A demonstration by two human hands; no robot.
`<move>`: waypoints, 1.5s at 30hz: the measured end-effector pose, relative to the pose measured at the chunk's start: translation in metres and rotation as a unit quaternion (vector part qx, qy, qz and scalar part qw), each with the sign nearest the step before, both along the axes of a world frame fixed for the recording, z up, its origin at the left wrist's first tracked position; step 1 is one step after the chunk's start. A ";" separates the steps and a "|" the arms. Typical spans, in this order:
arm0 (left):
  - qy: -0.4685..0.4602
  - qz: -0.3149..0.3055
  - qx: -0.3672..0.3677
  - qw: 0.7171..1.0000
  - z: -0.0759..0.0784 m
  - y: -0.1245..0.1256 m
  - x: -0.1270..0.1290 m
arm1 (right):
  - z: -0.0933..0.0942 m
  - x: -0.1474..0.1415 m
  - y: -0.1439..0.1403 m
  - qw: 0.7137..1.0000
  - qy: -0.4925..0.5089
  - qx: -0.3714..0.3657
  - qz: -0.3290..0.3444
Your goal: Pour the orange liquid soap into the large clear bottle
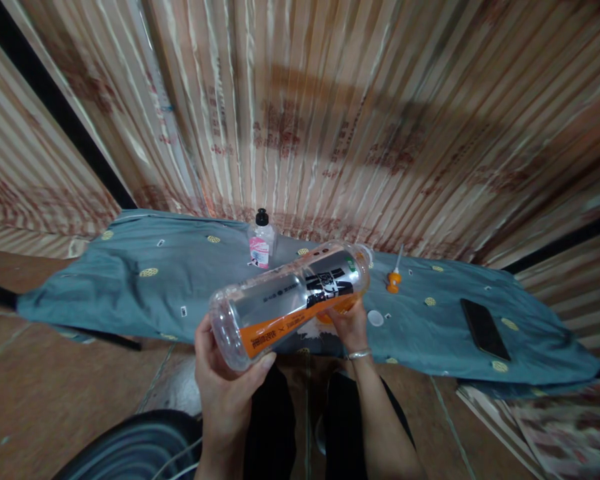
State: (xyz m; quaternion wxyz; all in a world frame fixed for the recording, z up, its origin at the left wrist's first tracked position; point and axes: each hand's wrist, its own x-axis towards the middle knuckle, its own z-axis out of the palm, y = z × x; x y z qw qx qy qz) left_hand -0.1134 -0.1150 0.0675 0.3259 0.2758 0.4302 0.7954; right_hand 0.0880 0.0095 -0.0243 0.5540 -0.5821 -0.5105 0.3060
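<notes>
Clear plastic bottle (pixel 290 297): lying almost on its side in the air in front of the person, base toward the camera at lower left, neck pointing up and right; a silver, black and orange label is wrapping its middle.
Left hand (pixel 225 373): cupping the bottle's base from below, thumb pressing on the near edge of the orange band, fingers closing round the far side.
Right hand (pixel 347 327): gripping the bottle from beneath near the neck end, fingers curling under the label; a thin bracelet is sitting on the wrist.
White cap (pixel 375 318): lying flat on the cloth just beside the right hand.
Orange tool (pixel 393 280): resting on the cloth near the bottle's neck, its thin tip pointing away.
Small bottle (pixel 261 240): standing upright behind the big one, black top, pink label.
Phone (pixel 485 329): lying face-up, well apart to the right.
Blue-grey cloth (pixel 130 280): spreading under all of these, dotted with yellow motifs.
Striped panels (pixel 330 100): rising behind the cloth.
</notes>
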 end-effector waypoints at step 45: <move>0.000 0.006 -0.031 0.999 0.005 -0.002 0.002 | 0.004 0.000 0.000 1.000 -0.013 -0.016 -0.010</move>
